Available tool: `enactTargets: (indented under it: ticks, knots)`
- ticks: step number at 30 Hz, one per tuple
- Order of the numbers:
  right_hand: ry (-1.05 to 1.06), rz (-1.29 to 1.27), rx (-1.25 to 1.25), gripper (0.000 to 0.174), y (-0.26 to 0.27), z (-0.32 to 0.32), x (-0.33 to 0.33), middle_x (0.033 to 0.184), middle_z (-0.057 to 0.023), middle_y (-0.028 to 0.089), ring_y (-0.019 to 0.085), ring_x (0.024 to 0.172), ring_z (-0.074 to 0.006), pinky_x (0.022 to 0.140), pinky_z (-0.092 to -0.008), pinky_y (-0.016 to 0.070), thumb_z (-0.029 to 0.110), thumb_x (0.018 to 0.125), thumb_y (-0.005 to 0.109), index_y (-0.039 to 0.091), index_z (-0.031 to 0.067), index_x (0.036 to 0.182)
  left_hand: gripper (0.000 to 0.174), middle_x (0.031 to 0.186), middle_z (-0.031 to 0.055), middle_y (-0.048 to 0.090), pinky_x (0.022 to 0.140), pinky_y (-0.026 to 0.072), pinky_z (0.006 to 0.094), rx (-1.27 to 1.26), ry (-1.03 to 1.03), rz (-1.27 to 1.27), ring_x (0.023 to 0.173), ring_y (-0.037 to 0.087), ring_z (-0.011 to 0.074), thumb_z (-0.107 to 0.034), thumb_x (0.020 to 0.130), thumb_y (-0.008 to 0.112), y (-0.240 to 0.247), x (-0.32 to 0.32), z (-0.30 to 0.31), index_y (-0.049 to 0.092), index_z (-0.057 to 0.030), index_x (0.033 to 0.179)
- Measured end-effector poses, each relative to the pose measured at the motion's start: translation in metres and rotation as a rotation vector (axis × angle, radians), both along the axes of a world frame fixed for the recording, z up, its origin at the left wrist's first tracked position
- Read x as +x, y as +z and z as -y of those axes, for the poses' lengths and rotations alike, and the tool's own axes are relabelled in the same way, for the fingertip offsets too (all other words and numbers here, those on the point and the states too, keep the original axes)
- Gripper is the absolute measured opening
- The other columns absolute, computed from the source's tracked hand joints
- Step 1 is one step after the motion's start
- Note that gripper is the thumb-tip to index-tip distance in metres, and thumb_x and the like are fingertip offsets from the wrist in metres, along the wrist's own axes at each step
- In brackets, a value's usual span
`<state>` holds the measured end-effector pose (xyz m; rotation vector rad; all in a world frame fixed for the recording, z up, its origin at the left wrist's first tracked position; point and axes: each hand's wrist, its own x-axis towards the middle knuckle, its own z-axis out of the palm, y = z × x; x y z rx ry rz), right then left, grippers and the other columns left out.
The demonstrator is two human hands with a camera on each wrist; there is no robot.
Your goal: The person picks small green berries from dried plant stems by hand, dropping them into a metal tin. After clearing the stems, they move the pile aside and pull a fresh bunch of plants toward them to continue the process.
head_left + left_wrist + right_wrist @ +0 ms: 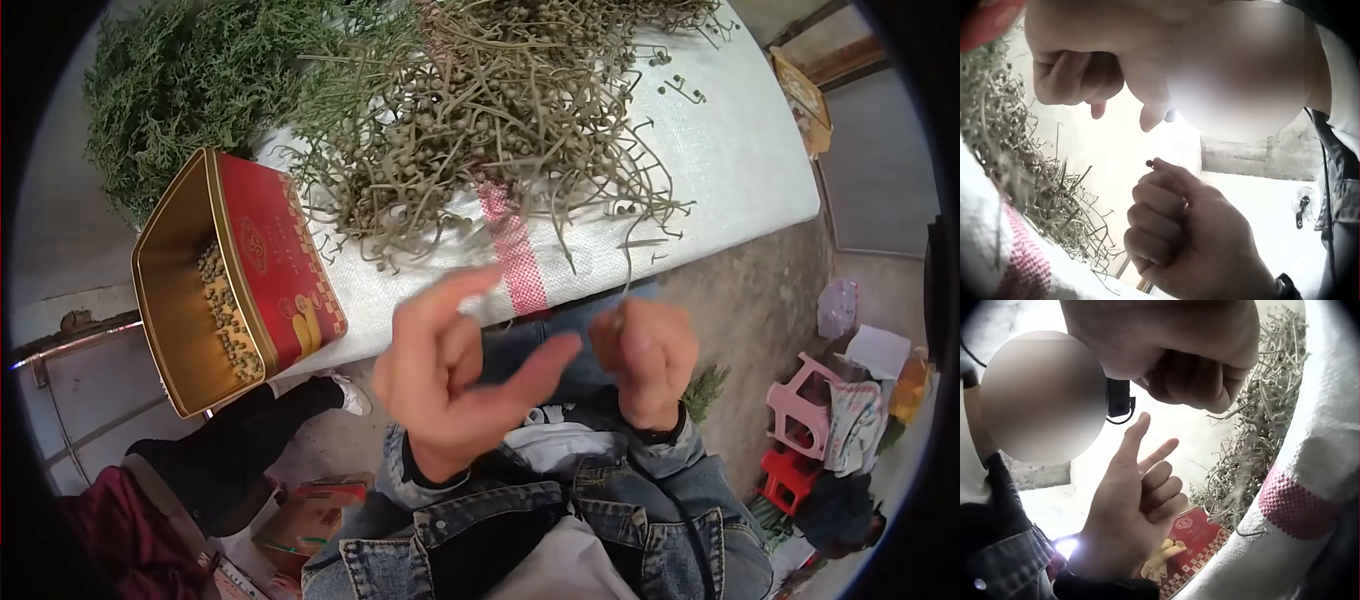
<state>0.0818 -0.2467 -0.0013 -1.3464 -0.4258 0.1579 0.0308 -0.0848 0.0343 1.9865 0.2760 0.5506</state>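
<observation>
My right hand (645, 352) pinches a thin brown plant stem (628, 262) between thumb and curled fingers, above my lap at the sack's near edge. In the left wrist view a small dark round bud (1150, 163) shows at its thumb tip. Facing it is my left hand (435, 375), thumb and forefinger spread apart, the other fingers bent toward the palm. Nothing shows between that thumb and forefinger. Beyond both hands lies a tangled heap of dry brownish stems with round buds (500, 120) on a white woven sack (740, 180) with a pink stripe.
At left a red and gold tin (285, 255) lies tipped toward me, with small cut pieces (228, 310) inside. Green leafy sprigs (190, 90) are piled behind it. To the right on the floor stand a pink stool (800, 405) and a red stool (788, 478). Another person's leg (240, 440) shows at lower left.
</observation>
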Motion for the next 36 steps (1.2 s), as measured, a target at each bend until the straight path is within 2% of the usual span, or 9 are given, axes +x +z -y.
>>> enactTargets:
  ticks: [4,7,10,15,20,23,28,32,36]
  knots:
    - [0.154,0.481,-0.186,0.025,0.013,-0.005,0.008,0.058,-0.0023,0.051,0.044,0.044,-0.0178,0.043,-0.0302,0.0335,0.015,0.088,0.063,0.052,0.0057,0.068,0.018,0.054,-0.0024,0.038,0.043,0.0235,0.0266,-0.069,-0.191,0.153,0.05,0.03,0.0045,-0.018,0.088,0.074,0.009,-0.005,0.001,0.064,-0.0032,0.084]
    - [0.253,0.717,-0.272,0.02,0.022,-0.011,0.01,0.06,-0.0022,0.053,0.048,0.044,-0.0199,0.042,-0.031,0.0356,0.015,0.083,0.069,0.056,0.0057,0.071,0.042,0.051,-0.0023,0.04,0.045,0.023,0.0263,-0.727,-0.459,-0.392,0.046,0.035,0.0065,-0.039,0.088,0.068,0.001,-0.008,-0.008,0.061,0.0008,0.077]
    - [0.258,0.935,-0.6,0.018,0.032,-0.01,0.008,0.062,-0.0021,0.054,0.05,0.045,-0.0185,0.04,-0.0312,0.036,0.018,0.082,0.073,0.061,0.0057,0.076,0.033,0.053,0.0006,0.043,0.046,0.0257,0.0279,-0.764,-0.757,-0.406,0.048,0.035,0.0085,-0.029,0.096,0.061,-0.007,-0.003,-0.036,0.061,0.0005,0.079]
    - [0.349,0.882,-0.544,0.022,0.031,-0.011,0.008,0.06,-0.0042,0.054,0.051,0.044,-0.0174,0.039,-0.0307,0.0371,0.013,0.082,0.07,0.056,0.0044,0.067,0.034,0.054,0.0028,0.045,0.045,0.0263,0.0294,-0.746,-1.101,-0.454,0.048,0.036,0.0101,-0.021,0.1,0.056,-0.018,0.002,-0.054,0.056,0.0018,0.074]
    - [0.432,0.524,-0.151,0.02,0.007,-0.016,-0.001,0.06,-0.0049,0.053,0.052,0.045,-0.0195,0.041,-0.0322,0.0403,0.014,0.087,0.065,0.057,0.0024,0.073,0.046,0.049,0.0021,0.046,0.041,0.0276,0.0317,-1.01,-1.099,-0.191,0.038,0.039,0.0145,-0.027,0.101,0.048,-0.044,-0.002,-0.033,0.051,-0.003,0.062]
    - [0.425,0.162,0.185,0.02,-0.005,-0.023,-0.014,0.057,-0.007,0.051,0.052,0.044,-0.0218,0.042,-0.0333,0.0415,0.01,0.089,0.059,0.055,0.0005,0.072,0.044,0.05,0.0023,0.046,0.039,0.0241,0.0297,-2.003,-0.817,0.036,0.037,0.034,0.0128,-0.027,0.099,0.048,-0.052,-0.007,-0.026,0.045,-0.0076,0.061]
    - [0.222,0.107,0.214,0.043,-0.003,-0.028,-0.017,0.05,-0.0037,0.044,0.04,0.038,-0.0169,0.038,-0.0313,0.0285,0.026,0.098,0.049,0.043,0.0039,0.062,0.04,0.05,0.0013,0.04,0.041,0.0222,0.0279,-1.587,-0.682,-0.205,0.039,0.029,0.0108,-0.029,0.098,0.046,-0.03,-0.02,-0.034,0.04,-0.011,0.063]
    - [0.253,0.093,0.043,0.041,-0.001,-0.028,-0.01,0.051,-0.0025,0.044,0.034,0.04,-0.0132,0.04,-0.0306,0.0241,0.028,0.097,0.051,0.043,0.0042,0.065,0.027,0.052,0.0003,0.034,0.043,0.0244,0.0306,-0.79,-0.426,0.161,0.045,0.028,0.0119,-0.025,0.097,0.044,0.01,-0.036,-0.064,0.041,-0.009,0.075]
    - [0.28,-0.057,0.041,0.04,-0.003,-0.041,-0.015,0.052,-0.0014,0.043,0.032,0.043,-0.0108,0.042,-0.03,0.0225,0.029,0.097,0.051,0.044,0.0032,0.068,0.029,0.056,0.0008,0.03,0.047,0.028,0.0308,-0.607,0.032,0.305,0.051,0.029,0.0136,-0.029,0.095,0.044,0.052,-0.039,-0.109,0.034,-0.0097,0.075]
